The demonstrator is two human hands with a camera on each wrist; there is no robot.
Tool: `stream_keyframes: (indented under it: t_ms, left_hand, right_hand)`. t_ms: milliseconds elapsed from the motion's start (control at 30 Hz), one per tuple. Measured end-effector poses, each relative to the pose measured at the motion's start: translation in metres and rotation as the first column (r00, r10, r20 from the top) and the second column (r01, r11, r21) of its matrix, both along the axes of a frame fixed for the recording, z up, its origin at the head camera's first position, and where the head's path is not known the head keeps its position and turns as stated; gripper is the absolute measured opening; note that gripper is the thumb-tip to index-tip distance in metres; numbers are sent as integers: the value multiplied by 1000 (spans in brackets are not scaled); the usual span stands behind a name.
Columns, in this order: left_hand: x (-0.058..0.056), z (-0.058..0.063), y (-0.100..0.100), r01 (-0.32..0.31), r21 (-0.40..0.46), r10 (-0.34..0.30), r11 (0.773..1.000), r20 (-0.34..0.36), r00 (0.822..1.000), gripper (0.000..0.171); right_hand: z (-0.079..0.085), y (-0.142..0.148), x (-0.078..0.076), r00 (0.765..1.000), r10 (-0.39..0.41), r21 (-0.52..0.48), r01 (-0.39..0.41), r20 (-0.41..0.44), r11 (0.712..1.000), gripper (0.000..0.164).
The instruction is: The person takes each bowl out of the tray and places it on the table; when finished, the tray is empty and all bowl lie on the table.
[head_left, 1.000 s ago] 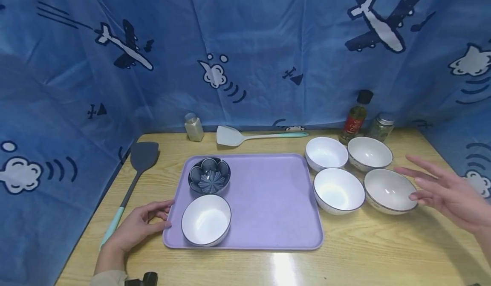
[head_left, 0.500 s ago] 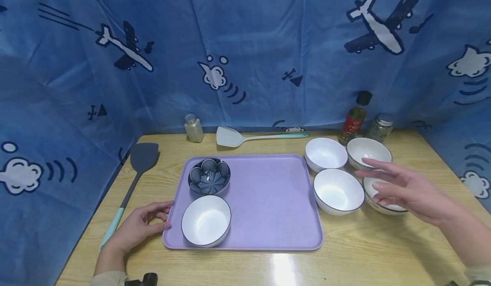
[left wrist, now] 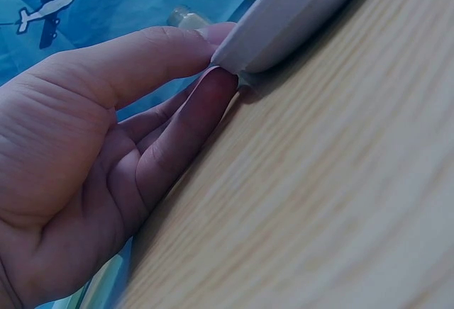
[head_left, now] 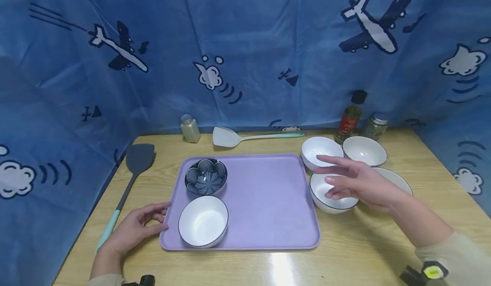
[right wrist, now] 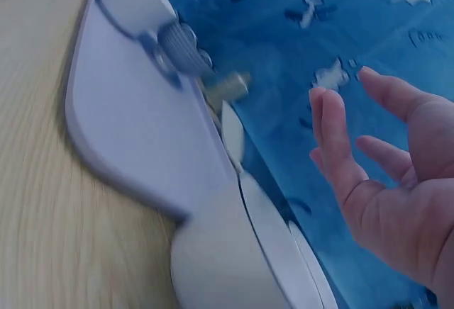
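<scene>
My left hand [head_left: 136, 228] is at the left edge of a lilac tray [head_left: 274, 205]. In the left wrist view its thumb [left wrist: 163, 54] and a finger pinch the tray's rim. On the tray's left side stand a dark blue fluted bowl [head_left: 207, 181] and, nearer me, a white bowl with a dark rim [head_left: 203, 222]. My right hand [head_left: 356, 181] hovers with loosely spread fingers over a white bowl [head_left: 330, 207] just right of the tray, holding nothing. It partly hides that bowl and another white bowl [head_left: 397, 179] beside it.
Two more white bowls, one nearer the tray [head_left: 320, 145] and one farther right [head_left: 366, 149], stand behind. At the back are a red-labelled bottle [head_left: 349, 122], a lidded jar [head_left: 376, 126], a shaker [head_left: 189, 128] and a pale spatula [head_left: 226, 137]. A dark spatula [head_left: 139, 158] lies left.
My right hand has moved left from the rightmost front bowl to above the bowl beside the tray. My left hand has stayed at the tray's edge. The head view has shifted slightly.
</scene>
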State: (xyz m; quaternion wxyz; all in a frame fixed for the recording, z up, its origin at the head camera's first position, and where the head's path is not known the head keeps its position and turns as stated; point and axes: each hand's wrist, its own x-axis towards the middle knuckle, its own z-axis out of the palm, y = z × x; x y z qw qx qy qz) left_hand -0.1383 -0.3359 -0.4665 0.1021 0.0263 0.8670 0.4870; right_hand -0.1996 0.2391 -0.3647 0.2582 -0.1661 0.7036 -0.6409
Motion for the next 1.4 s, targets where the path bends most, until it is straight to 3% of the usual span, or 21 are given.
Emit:
stream_keyframes:
  t_ms: [200,400,567,800,1067,1233,1400]
  left_hand:
    - [0,-3,-1,8,7,-8,1000,-17,1000,63]
    - [1,-3,-1,3,22,-3,1000,-14,1000,62]
    - [1,-4,0,27,38,-26,999,-24,999,61]
    - [0,-3,0,-1,6,1,1000,-3,1000,62]
    - [1,-2,-1,-8,-1,8,1000,-11,1000,61]
    - [1,-4,0,16,39,-15,999,-25,1000,61]
    - [2,1,-1,19,27,-19,999,-17,1000,60]
  right_hand:
    - [3,-49,-9,999,-6,-2,6,47,1000,69]
    - [-4,-96,-21,996,4,-8,-3,89,1000,72]
    - [-12,-125,-26,990,13,-16,-11,139,1000,70]
    - [-24,-160,-32,989,9,-6,-8,150,1000,64]
    - [-39,-194,-38,986,0,-4,1,164,1000,66]
    - [-50,-202,-42,987,-11,-18,14,158,1000,65]
    - [-57,-211,-46,986,-31,-43,38,163,998,64]
